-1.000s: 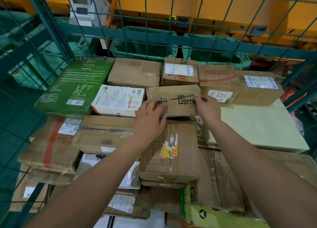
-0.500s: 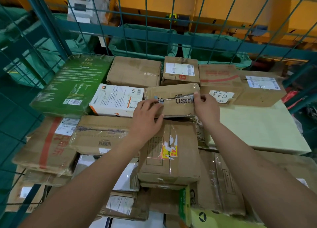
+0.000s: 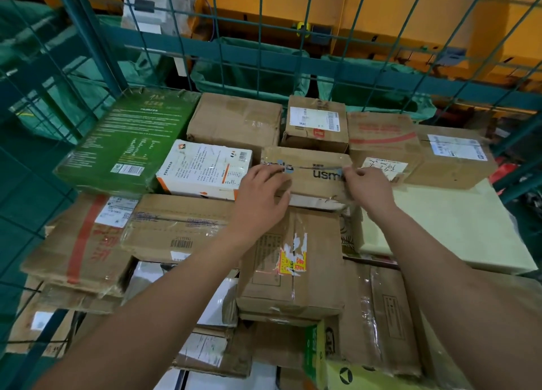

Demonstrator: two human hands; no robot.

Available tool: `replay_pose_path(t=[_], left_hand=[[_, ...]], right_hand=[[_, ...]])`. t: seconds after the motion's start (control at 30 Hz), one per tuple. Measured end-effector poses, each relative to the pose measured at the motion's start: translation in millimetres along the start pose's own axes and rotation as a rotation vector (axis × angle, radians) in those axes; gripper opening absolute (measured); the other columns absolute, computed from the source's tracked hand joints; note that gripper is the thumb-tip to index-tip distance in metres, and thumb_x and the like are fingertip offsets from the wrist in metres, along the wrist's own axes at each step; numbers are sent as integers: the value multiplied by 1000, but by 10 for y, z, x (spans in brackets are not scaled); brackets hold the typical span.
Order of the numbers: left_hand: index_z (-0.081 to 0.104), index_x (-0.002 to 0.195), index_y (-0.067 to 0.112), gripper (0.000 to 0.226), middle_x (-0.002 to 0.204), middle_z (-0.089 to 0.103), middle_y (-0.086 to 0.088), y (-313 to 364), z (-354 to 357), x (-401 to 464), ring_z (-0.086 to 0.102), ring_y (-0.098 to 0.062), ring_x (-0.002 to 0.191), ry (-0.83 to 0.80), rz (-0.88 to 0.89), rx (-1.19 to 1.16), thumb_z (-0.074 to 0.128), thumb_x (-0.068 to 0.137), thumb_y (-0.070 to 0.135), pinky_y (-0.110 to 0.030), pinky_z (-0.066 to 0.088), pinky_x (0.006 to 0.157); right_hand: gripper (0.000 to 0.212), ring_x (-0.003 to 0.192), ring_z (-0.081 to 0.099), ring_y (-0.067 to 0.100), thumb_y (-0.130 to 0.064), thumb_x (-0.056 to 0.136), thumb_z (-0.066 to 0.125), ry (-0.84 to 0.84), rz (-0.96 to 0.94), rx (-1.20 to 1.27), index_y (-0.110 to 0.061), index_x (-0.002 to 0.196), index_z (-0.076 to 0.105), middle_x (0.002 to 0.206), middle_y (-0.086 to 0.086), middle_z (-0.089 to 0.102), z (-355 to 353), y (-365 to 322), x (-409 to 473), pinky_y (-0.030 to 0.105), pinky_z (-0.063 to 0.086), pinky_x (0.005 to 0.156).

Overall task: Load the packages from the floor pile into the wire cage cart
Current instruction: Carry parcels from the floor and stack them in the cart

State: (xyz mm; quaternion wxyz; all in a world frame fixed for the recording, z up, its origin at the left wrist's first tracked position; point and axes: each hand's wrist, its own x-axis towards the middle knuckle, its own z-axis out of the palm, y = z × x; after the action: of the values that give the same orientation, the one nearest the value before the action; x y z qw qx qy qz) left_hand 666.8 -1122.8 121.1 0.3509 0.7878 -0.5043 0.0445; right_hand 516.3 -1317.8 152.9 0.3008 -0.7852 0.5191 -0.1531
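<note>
Hands: two, both reaching into the wire cage cart, apart from each other, one at each end of the same box.
Left hand: fingers loosely bent, lying on the left end and front edge of the usmile box; a real grip cannot be told.
Right hand: fingers curled at the box's right end, thumb and fingertips pinching its edge.
Usmile box: one, brown cardboard, dark lettering, sits on top of the load near the middle, tilted a little, front edge over the taped box.
Back row: four brown cartons – plain carton, labelled small carton, red-striped carton, carton with white label.
Green box: one, flat, green box, back left corner, leaning against the mesh.
White box: one, white box, orange trim, between the green box and the usmile box, just beside the left hand.
Pale flat package: one, pale package, right side, right of the right forearm.
Left front: two brown cartons, red-taped carton and barcode carton, side by side.
Lower layers: more parcels, partly hidden, count unclear.
Cage: teal mesh on left and back sides.
</note>
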Motion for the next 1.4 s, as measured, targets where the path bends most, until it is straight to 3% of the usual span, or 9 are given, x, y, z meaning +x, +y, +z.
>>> replay_pose_path(t=[0.17, 0.37, 0.5, 0.7, 0.83, 0.97, 1.07, 1.23, 1.4], left_hand=[[65, 129, 15, 38, 138, 60, -1, -211, -71, -3, 48, -24, 132, -49, 46, 70, 67, 93, 25, -40, 37, 115], [46, 144, 23, 52, 154, 44, 4, -244, -20, -96, 36, -19, 147, -103, 63, 287, 55, 96, 40, -57, 9, 123], [43, 145, 23, 62, 156, 42, 2, -273, -7, -175, 33, -21, 149, -169, 53, 353, 65, 90, 41, -60, 7, 123], [39, 148, 21, 61, 158, 34, 2, 47, -221, -44, 24, -20, 150, -322, -78, 338, 56, 94, 46, -57, -5, 123], [38, 150, 23, 61, 166, 23, -1, 348, -379, -94, 14, -22, 155, -361, -178, 198, 57, 96, 44, -51, 1, 125], [45, 149, 24, 54, 163, 29, -1, 804, -543, -278, 32, -25, 148, -328, -299, -122, 60, 98, 35, -39, 33, 116], [48, 147, 25, 49, 155, 38, 0, 1211, -637, -471, 49, -20, 132, -326, -376, -399, 59, 99, 33, -30, 42, 96], [54, 139, 18, 39, 131, 57, 3, 1781, -539, -919, 57, -18, 121, -346, -532, -803, 58, 100, 21, -42, 49, 105], [59, 128, 15, 31, 131, 64, -15, 2357, -243, -1512, 61, -36, 122, -490, -586, -871, 62, 98, 23, -46, 52, 97]], right_hand=[[49, 65, 52, 27, -47, 102, 44, -3, 37, 58, -13, 68, 51, 64, 3, 52, 280, -82, -13, 32, 27, 52], [53, 100, 60, 29, -59, 102, 37, -60, 52, 116, -14, 114, 63, 110, 8, 65, 384, -46, -103, 37, 44, 78], [69, 122, 55, 34, -67, 100, 35, -118, 75, 126, -13, 136, 57, 133, 13, 60, 429, -15, -208, 47, 46, 103], [76, 122, 58, 35, -71, 94, 42, -202, 190, 148, -13, 143, 51, 138, 11, 59, 253, -188, -373, 46, 50, 102], [101, 130, 54, 32, -82, 73, 49, -218, 208, 289, -24, 154, 36, 150, 5, 51, 9, -230, -691, 51, 47, 108], [98, 125, 57, 28, -79, 70, 50, -251, 187, 347, -19, 148, 44, 144, 5, 55, -195, -192, -1018, 48, 49, 105], [68, 101, 59, 24, -65, 82, 56, -292, 228, 455, -14, 127, 57, 117, 5, 60, -432, -265, -1509, 40, 53, 88], [25, 97, 60, 24, -49, 105, 49, -291, 332, 666, -27, 100, 60, 116, 6, 62, -868, -67, -2450, 36, 54, 83], [45, 106, 65, 21, -50, 104, 50, -147, 448, 849, -20, 138, 56, 116, 1, 65, -1102, 572, -3395, 34, 55, 87]])
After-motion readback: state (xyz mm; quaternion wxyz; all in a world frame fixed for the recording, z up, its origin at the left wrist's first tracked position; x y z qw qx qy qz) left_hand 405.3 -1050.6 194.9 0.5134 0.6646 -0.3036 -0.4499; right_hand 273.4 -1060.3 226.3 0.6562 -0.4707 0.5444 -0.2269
